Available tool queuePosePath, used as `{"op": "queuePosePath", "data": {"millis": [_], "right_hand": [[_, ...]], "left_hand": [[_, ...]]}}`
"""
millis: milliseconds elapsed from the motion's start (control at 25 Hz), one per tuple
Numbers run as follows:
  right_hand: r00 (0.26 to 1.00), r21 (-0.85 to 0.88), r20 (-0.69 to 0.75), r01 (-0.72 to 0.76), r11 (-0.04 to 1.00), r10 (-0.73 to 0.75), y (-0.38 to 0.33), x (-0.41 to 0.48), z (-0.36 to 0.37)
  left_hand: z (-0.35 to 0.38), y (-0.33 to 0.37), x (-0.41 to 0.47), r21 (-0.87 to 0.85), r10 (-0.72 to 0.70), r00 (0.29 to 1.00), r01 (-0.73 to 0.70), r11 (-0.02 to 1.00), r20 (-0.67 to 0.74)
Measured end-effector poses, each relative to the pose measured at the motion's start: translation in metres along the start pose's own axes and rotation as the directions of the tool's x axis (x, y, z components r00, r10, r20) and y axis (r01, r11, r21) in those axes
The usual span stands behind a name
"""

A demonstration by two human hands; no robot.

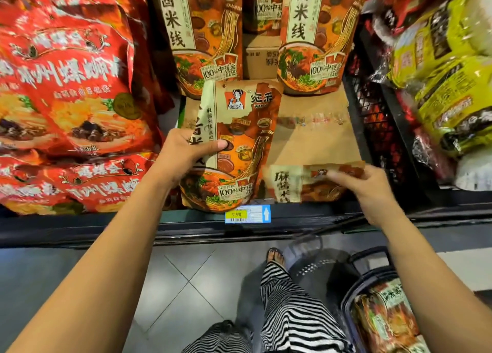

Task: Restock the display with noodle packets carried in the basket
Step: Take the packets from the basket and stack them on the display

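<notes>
"100%" on noodle packet (247, 139), "米线" on rear packets (205, 33), "7.90" on shelf price tag (247, 214)

The person wears zebra-striped black-and-white trousers (291, 315) and a thong sandal (275, 257).

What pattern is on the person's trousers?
Black-and-white zebra-like stripes on the trousers, seen in the head view.

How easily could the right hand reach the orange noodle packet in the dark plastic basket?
Probably not yet: the right hand pinches a flat orange noodle packet on the cardboard shelf. Once freed, likely yes: the packet in the dark plastic basket lies uncovered.
</notes>
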State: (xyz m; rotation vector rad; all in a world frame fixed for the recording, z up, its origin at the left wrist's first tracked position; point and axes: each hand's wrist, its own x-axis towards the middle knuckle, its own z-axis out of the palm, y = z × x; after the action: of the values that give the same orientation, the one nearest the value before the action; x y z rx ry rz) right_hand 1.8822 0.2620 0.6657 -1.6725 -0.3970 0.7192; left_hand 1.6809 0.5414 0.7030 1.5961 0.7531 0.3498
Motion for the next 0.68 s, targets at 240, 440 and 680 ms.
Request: {"op": "queuePosePath", "data": {"millis": [240, 440, 680], "right_hand": [[0.916, -0.572, -0.059, 0.294, 0.766, -0.396, -0.086, 0.012, 0.032], [0.922, -0.264, 0.369, -0.011, 0.964, 0.112, -0.092, 0.031, 0.114], [0.932, -0.261, 0.362, 0.087, 0.962, 0.014, -0.080, 0.036, 0.096]], "left_hand": [[-0.003, 0.000, 0.000, -0.005, -0.003, 1.000, 0.003, 1.000, 0.013], [-0.006, 0.002, -0.008, -0.052, -0.027, 0.999, 0.028, 0.998, 0.021], [-0.017, -0.019, -0.026, 0.188, -0.041, 0.990, 0.015, 0.982, 0.137]]}}
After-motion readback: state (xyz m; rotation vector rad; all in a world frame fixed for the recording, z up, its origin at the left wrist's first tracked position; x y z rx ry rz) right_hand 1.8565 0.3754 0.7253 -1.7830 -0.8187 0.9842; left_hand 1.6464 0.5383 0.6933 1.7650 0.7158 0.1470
